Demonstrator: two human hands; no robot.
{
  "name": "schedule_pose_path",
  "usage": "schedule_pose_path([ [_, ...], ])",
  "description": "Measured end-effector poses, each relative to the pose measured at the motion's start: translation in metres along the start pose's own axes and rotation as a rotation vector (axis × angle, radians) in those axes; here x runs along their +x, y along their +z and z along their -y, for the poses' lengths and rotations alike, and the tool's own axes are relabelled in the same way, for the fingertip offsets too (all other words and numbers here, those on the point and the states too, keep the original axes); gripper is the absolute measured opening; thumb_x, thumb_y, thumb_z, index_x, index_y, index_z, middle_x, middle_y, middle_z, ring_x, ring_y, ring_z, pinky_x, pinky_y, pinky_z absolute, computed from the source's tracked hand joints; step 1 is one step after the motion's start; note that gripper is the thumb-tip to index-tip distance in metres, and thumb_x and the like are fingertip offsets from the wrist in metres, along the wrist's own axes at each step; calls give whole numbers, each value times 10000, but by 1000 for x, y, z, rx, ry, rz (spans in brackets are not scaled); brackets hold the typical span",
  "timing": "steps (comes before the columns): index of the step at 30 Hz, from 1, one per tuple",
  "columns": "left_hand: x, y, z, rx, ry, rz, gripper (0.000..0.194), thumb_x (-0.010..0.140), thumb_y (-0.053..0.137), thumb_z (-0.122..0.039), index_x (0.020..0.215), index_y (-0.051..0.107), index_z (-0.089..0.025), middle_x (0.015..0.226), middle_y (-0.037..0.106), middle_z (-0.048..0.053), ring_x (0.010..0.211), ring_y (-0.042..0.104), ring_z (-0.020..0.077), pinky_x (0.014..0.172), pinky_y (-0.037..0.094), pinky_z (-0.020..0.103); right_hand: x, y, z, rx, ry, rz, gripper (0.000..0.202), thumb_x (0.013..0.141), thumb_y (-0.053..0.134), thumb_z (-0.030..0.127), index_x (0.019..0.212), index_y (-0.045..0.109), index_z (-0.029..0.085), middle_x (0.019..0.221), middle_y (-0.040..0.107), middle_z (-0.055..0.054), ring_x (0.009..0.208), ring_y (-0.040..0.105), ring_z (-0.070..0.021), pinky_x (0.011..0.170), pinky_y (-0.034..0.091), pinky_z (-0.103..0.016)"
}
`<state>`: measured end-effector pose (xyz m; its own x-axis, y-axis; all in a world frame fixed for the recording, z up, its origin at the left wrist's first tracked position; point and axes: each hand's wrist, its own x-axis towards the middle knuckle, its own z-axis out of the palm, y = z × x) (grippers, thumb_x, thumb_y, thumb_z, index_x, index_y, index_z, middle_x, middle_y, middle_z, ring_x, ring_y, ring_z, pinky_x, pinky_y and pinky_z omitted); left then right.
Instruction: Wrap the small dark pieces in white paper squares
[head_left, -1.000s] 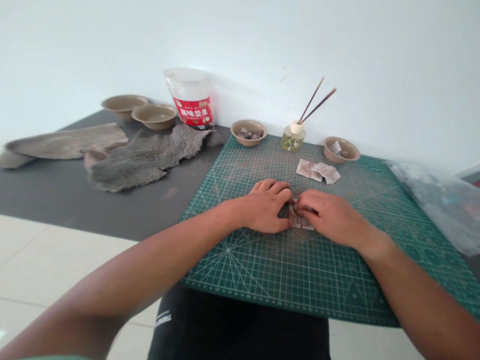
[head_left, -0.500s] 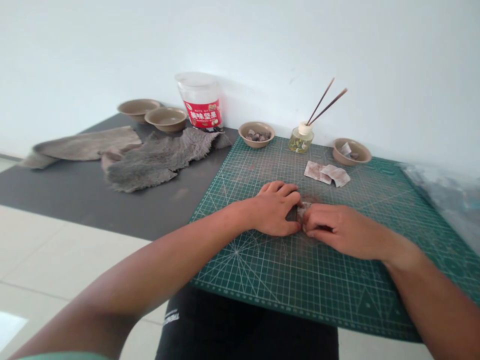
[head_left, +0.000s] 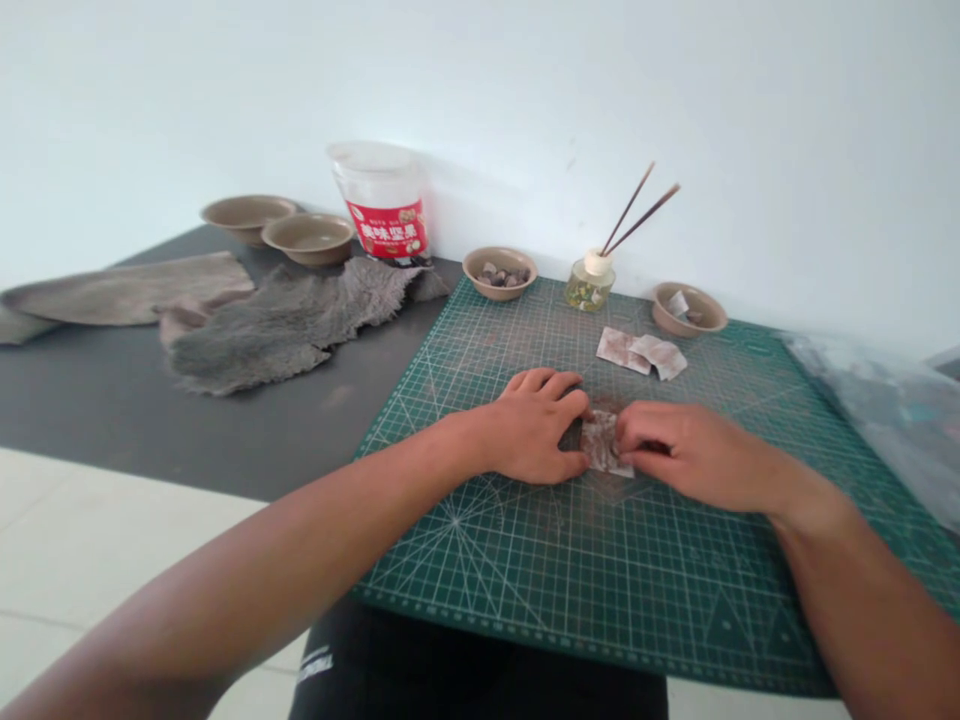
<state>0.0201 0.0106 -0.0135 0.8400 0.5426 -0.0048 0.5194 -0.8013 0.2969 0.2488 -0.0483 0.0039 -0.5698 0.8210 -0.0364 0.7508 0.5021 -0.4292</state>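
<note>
A small whitish square with brown smears, paper or cloth, lies flat on the green cutting mat. At its left edge, my left hand presses down with thumb and forefinger, the other fingers arched on the mat. A dark patch shows beneath that palm; I cannot tell if it is an object or shadow. My right hand is closed, its curled fingertips touching the right side of the square. Whatever those fingers pinch is hidden. Farther back lie two similar smeared pieces, overlapping.
Along the wall stand a bowl of small dark lumps, a reed diffuser and a bowl with scraps. To the left are a rough grey hide, two bowls and a red-labelled tub. Clear plastic covers the right edge.
My right hand has shifted slightly away from my left, so more of the smeared square shows between them. The whole view has moved a little, with the far objects sliding left.
</note>
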Motion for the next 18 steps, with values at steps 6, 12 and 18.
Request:
schedule_pose_path([
  [6,1,0,3,-20,7,4,517,867,559,-561,1264,519,-233,1548,356,113,1421,287,369,1139,268,548,3,3,8,67,-11,-6,117,954,566,211,856,629,222,939,651,-12,863,619,-170,788,468,-321],
  [12,3,2,6,-33,8,10,510,851,581,-558,1250,515,-246,1538,368,93,1410,291,356,1130,283,538,2,1,5,31,-42,-8,129,946,553,177,845,624,215,927,653,-12,845,621,-167,772,463,-314],
  [18,2,1,6,-48,12,8,490,859,584,-551,1240,516,-249,1520,397,75,1394,311,343,1137,279,511,3,1,6,51,-64,-7,128,945,551,178,850,630,213,939,658,-17,856,617,-165,774,461,-309],
])
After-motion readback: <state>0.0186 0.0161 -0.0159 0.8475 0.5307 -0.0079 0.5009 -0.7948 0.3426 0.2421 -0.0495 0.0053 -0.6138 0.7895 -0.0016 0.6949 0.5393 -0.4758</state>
